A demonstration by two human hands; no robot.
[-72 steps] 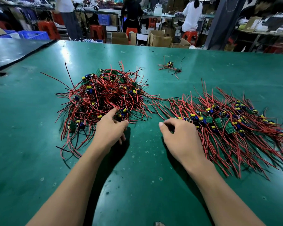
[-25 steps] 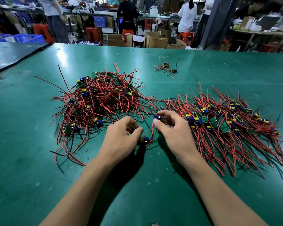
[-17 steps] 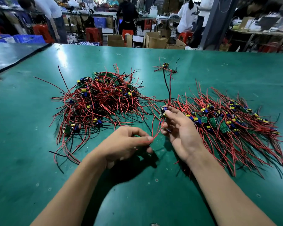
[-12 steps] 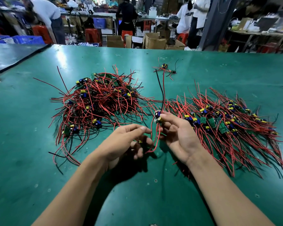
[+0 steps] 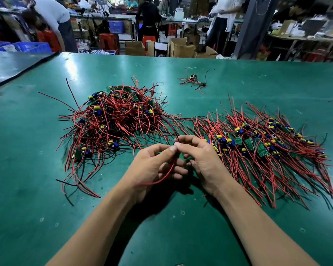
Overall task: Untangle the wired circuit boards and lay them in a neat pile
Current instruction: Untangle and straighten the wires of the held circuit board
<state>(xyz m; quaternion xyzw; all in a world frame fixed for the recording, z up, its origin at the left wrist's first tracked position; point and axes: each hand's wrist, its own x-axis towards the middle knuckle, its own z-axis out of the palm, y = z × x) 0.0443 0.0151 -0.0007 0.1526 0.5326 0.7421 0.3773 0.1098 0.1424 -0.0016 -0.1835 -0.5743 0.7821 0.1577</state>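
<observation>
A tangled heap of circuit boards with red and black wires (image 5: 115, 121) lies left of centre on the green table (image 5: 27, 208). To the right, a flatter pile of boards (image 5: 258, 146) has its wires combed toward me. Between them, my left hand (image 5: 152, 167) and my right hand (image 5: 202, 158) meet fingertip to fingertip above the table. Together they pinch one small wired board (image 5: 176, 144), mostly hidden by the fingers. Its red wire (image 5: 161, 178) curves down across my left palm, and a dark wire sticks up from the pinch.
A few loose wired boards (image 5: 193, 79) lie farther back near the table's middle. A dark table (image 5: 12, 64) adjoins at the far left. Beyond the far edge stand cardboard boxes (image 5: 181, 48), red stools, blue crates and several people working.
My hands have closed together on the single board. Its long wires, which stood up from my right hand, have come down, and a red one now hangs over my left palm.
</observation>
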